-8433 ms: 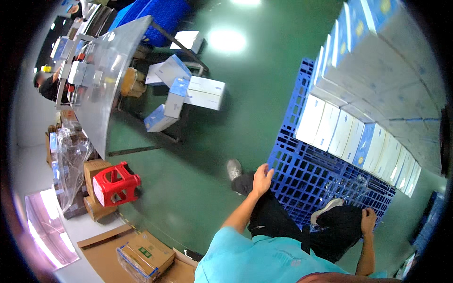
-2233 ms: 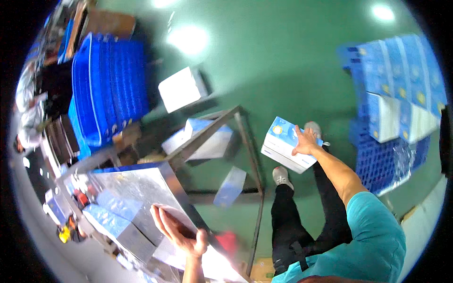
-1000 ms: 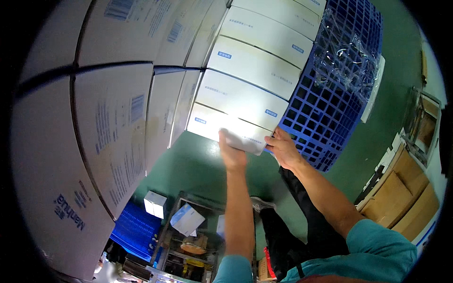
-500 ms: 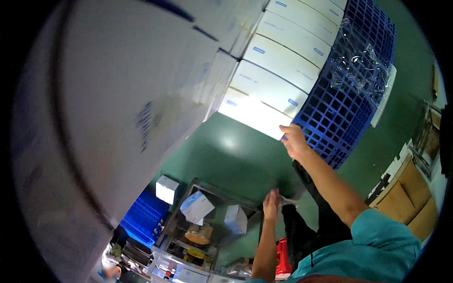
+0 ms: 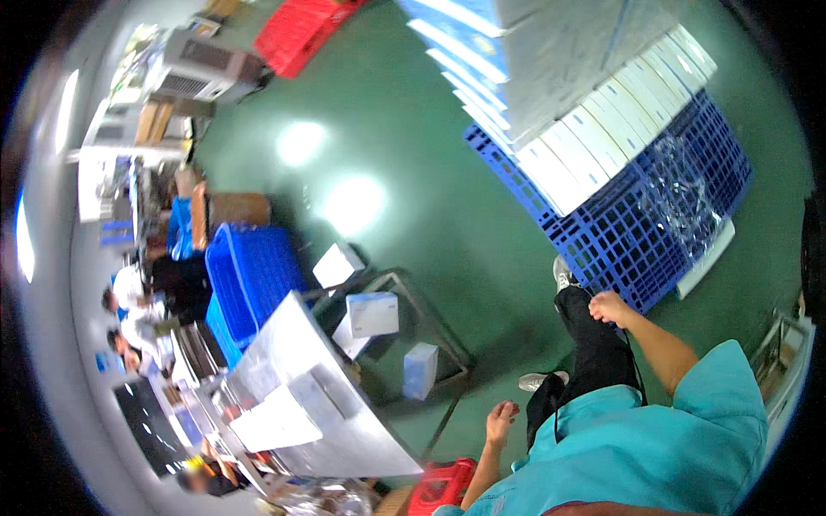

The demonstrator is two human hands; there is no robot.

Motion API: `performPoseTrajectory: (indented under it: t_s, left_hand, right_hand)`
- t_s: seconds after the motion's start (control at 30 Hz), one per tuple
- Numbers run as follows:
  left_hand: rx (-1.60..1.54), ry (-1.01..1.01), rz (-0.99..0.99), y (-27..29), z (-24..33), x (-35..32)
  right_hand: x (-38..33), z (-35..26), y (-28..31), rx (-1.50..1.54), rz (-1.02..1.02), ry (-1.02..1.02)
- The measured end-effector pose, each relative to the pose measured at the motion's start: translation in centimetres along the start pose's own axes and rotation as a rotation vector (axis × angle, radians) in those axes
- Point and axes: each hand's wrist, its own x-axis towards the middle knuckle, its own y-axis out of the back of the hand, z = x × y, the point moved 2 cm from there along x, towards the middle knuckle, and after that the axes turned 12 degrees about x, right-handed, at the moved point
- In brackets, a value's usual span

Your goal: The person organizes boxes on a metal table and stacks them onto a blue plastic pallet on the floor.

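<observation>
My left hand (image 5: 502, 421) hangs low beside my black trousers, fingers loosely apart and nothing in them. My right hand (image 5: 609, 308) is held in front of my right leg, near the corner of a blue plastic pallet (image 5: 607, 245); its fingers are curled in and no object shows in them. On the pallet stands a tall stack of white boxes (image 5: 594, 142), apart from both hands. Clear plastic film (image 5: 680, 193) lies crumpled on the pallet's bare grid.
Left of me stands a metal-topped table (image 5: 301, 396), with white boxes (image 5: 372, 315) on the frame beside it. Beyond are a blue crate (image 5: 254, 275) and people seated at benches. A red stool (image 5: 443, 486) is close to my left arm; a red pallet (image 5: 305, 34) lies far off.
My right hand has come away from the lower corner of the box stack. My view has swung left and back, showing more of the room. My left hand remains low at my side.
</observation>
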Motion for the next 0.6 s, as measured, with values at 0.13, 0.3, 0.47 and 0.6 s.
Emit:
performPoseTrajectory:
  t_s: [0.13, 0.3, 0.47, 0.6]
  left_hand:
    - [-0.262, -0.06, -0.06, 0.4, -9.5, -4.1]
    - [-0.529, -0.065, 0.2, 4.7, -23.4, -10.6]
    - [-1.129, 0.151, 0.652, 5.7, -40.0, -17.5]
    - [-1.388, 0.292, 0.707, -0.8, -51.0, -18.0]
  right_hand:
    - [-5.6, 3.7, -5.7, -0.362, -0.013, 0.03]
    - [-8.9, 10.5, -15.8, -0.502, -0.194, 0.055]
    - [-16.8, 16.8, -32.5, -1.286, -0.583, 0.003]
    - [-20.6, 18.3, -46.4, -1.955, -1.105, 0.487]
